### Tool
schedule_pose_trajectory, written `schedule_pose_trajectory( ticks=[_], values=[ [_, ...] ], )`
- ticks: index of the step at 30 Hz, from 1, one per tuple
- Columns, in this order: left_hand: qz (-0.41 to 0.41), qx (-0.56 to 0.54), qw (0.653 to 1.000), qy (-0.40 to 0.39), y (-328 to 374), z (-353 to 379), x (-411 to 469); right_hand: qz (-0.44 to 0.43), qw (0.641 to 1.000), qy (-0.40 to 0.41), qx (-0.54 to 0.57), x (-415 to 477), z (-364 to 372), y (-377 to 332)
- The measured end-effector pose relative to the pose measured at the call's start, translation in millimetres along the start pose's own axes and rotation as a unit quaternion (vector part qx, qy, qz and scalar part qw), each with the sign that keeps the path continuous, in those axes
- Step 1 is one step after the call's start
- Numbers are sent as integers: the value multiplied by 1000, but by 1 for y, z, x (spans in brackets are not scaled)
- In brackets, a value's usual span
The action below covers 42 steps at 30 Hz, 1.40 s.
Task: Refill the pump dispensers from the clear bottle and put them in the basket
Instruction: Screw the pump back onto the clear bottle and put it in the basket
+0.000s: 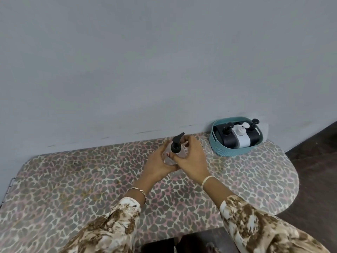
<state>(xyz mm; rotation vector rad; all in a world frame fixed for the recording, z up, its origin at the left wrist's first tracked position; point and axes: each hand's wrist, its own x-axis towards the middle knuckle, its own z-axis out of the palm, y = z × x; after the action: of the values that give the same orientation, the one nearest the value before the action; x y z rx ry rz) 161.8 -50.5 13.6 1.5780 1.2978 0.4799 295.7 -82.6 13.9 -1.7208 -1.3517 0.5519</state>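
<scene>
Head view, step: looks to us like capping or checking the clear pump dispenser (176,147), with the basket drop not yet done.
Left hand (157,162): fingers curled round the clear body from the left side.
Right hand (192,157): wrapped round it from the right, thumb up by the black pump collar.
Where it is: upright between both hands at the middle of the tabletop (73,179), left of the teal basket (231,152) and apart from it.
Next move: we'd make sure the pump top is tight, keep it upright, then lift it over the rim into whatever gap is left.
Count, hands: two, both busy.
Count, basket: one.
Count, dispensers in basket (227,140): black and white ones packed close. We make out about five pump heads, but can't swear to it.
Count, refill bottle: we can't spot a separate one.
</scene>
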Motion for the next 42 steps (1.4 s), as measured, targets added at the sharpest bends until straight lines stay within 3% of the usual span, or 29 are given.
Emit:
schedule_pose_trajectory(
  ticks=[3,10,15,22,27,30,34,39,42],
  values=[
    [-13,4,1000,-12,-1,-2,2,-38,997,-58,-30,-8,2,5],
    [-10,27,1000,-10,-2,-3,0,29,999,39,-24,-9,4,-2],
    [-14,46,999,-17,-1,-7,2,-16,999,-40,0,-14,6,-2],
    [-10,45,999,-29,0,-8,2,14,997,67,-45,-12,4,-6],
    [-3,50,998,-32,-3,-10,2,-46,997,-45,-34,-11,-1,-2],
    [0,54,998,-32,-5,-9,2,-58,995,-19,-81,-9,1,-3],
    [12,36,999,-23,-4,-9,0,3,997,39,-67,-5,3,-11],
    [6,31,999,-26,-2,-9,1,-46,993,-43,-99,-7,1,-11],
    [-2,45,999,-27,0,-8,1,-46,990,-7,-132,-11,3,-11]
  ],
)
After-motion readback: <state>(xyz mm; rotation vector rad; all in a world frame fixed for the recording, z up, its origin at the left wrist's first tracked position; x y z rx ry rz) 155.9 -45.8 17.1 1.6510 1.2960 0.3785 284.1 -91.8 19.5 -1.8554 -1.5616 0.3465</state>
